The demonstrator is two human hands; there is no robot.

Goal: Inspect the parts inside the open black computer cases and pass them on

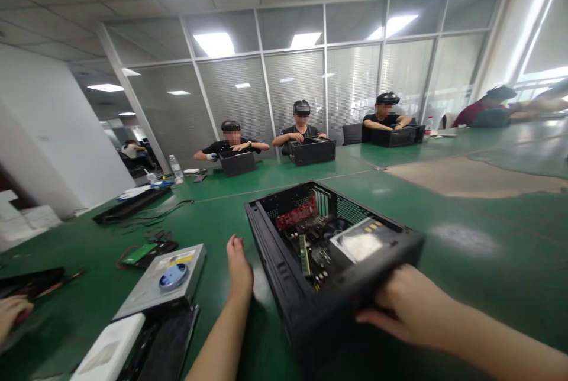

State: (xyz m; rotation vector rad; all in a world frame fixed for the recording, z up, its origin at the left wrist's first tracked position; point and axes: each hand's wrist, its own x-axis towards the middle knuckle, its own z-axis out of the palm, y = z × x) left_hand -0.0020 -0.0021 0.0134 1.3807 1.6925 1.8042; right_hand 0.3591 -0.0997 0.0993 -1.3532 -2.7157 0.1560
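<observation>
A black computer case (279, 274) lies with its top side uncovered, close in front of me and slightly tilted. Inside show a red circuit board (296, 213), a green memory stick (304, 255), a dark fan (336, 227) and a silver-white box (359, 240), perhaps a power supply. My right hand (406, 304) grips the near right end of the case, its fingertips partly hidden by the edge. Beside the case's left wall is my left hand (239, 268), apart from it, fingers loosely bent with nothing visible in them.
On the green table (213, 209) at left lie a silver optical drive (151, 286) with a blue round object (173, 277) on it, a white box (109, 348), a green circuit board (139, 254) and cables. Another person's hand (15, 313) shows far left. Across, several people work at cases.
</observation>
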